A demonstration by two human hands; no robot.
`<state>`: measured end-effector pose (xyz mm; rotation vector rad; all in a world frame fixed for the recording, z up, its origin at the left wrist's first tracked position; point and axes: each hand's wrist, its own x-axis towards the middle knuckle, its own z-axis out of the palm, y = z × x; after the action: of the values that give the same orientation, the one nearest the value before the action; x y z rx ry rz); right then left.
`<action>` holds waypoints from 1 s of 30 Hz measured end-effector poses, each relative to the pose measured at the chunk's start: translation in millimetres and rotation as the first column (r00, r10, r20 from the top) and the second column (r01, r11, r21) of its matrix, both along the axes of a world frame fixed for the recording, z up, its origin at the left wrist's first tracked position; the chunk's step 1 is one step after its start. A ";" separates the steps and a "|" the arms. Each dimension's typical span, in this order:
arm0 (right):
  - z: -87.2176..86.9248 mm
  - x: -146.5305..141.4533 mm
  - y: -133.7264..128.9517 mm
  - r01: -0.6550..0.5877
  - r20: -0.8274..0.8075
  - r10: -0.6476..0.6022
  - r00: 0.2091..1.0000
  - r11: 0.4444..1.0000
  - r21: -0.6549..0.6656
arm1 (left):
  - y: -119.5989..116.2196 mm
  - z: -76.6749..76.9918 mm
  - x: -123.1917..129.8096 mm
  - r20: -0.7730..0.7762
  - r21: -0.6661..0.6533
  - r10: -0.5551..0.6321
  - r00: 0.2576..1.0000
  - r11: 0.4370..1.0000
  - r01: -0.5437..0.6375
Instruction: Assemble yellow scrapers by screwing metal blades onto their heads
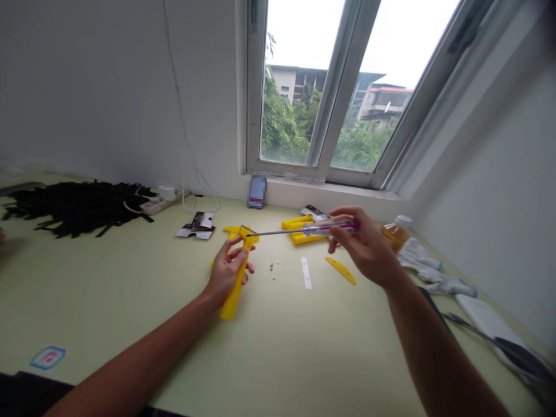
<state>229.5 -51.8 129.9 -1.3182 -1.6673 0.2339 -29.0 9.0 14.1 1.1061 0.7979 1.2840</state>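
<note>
Yellow plastic bar (pixel 232 292), long and flat with a short crosspiece at its far end, sits in the curled fingers of the left hand (pixel 226 272), tilted with its far end up and away from the person. The nearly closed right hand (pixel 362 246) grips a clear, purple-striped screwdriver (pixel 330 227), whose thin steel shaft points left, almost level, its tip at the bar's crosspiece. Between the hands, tiny metal screws (pixel 273 269) lie on the pale green counter (pixel 108 301), with a white paper strip (pixel 306 272) and a yellow plastic wedge (pixel 341 270) just below the right hand.
</note>
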 end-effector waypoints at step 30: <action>-148.5 12.6 -123.4 0.290 0.183 -0.322 0.929 0.940 0.180 | 4.6 -0.5 -3.4 0.039 0.076 -0.088 0.995 0.993 0.085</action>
<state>242.1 -175.2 -18.6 -1.5057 -1.5865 -0.2214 -32.4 13.5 13.6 1.1568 0.6685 1.2679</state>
